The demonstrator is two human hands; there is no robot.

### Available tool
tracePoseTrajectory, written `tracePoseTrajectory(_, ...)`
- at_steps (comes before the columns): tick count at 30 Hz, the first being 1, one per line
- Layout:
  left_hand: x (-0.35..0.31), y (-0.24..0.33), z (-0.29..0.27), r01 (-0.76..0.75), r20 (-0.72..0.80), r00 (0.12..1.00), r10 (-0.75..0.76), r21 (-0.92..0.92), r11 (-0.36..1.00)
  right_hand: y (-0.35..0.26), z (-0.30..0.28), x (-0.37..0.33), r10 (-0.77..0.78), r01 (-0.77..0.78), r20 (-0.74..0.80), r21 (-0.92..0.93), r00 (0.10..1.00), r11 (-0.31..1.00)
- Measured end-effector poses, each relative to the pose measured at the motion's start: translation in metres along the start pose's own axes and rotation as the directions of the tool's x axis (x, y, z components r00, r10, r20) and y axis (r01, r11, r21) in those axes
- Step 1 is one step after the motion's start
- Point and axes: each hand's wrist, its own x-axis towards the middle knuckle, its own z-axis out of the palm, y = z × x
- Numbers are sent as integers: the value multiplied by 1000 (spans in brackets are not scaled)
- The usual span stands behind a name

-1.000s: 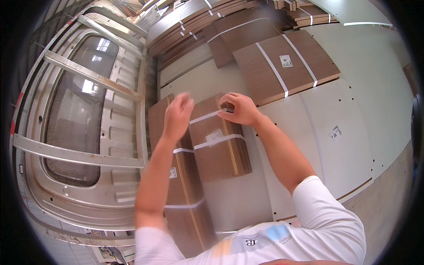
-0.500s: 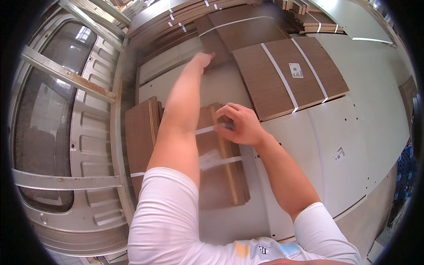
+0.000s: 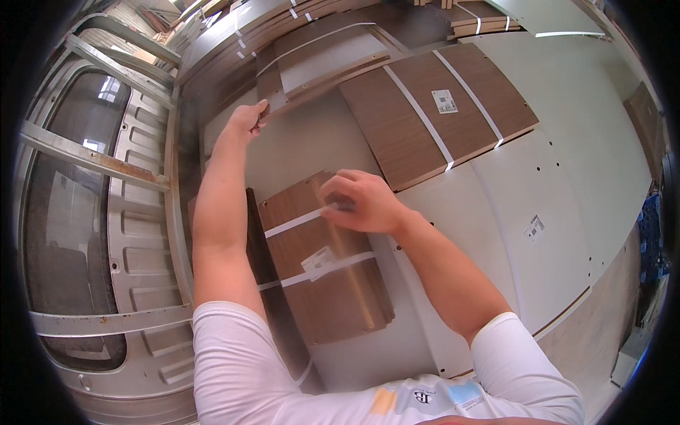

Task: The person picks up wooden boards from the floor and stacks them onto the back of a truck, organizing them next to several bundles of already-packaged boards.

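My left hand [image 3: 248, 119] reaches far forward, fingers curled at the near left corner of a brown board [image 3: 272, 83]. A pale-faced panel [image 3: 333, 60] with a brown edge lies against that board, beneath a white strap. My right hand [image 3: 365, 202] is bent over the upper end of a strapped bundle of brown boards [image 3: 319, 234]. Its thumb and fingers close around something small and dark, too blurred to name. Two white straps and a white label cross this bundle, which lies on a large pale panel [image 3: 404, 347].
A metal rail frame [image 3: 99, 157] and a vehicle's ribbed side wall [image 3: 138, 234] stand at left. Right of centre lies another strapped brown bundle [image 3: 418, 106] on large white panels [image 3: 489, 234]. More strapped boards [image 3: 255, 28] are stacked at the back. A blue crate [image 3: 650, 237] stands far right.
My left hand has moved left, along with the board's corner, and a pale panel face now shows at the back. My right hand stays over the near bundle. The view has shifted slightly.
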Motion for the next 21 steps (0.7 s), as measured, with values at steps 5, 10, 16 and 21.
tracePoseTrajectory(5,-8,-1,0,49,-55,997,-61,-189,981,-2,5,-1,-4,4,-5,-5,1000,1000)
tracePoseTrajectory(10,-17,25,12,11,-125,989,-78,-464,886,-8,8,0,182,-178,-165,36,969,983)
tracePoseTrajectory(16,-22,37,-15,-148,-298,954,-21,-531,835,5,20,4,110,-154,-326,-113,939,982)
tracePoseTrajectory(21,-26,-22,-13,-101,-240,970,-36,-533,840,10,13,2,166,-217,-347,-113,923,970)
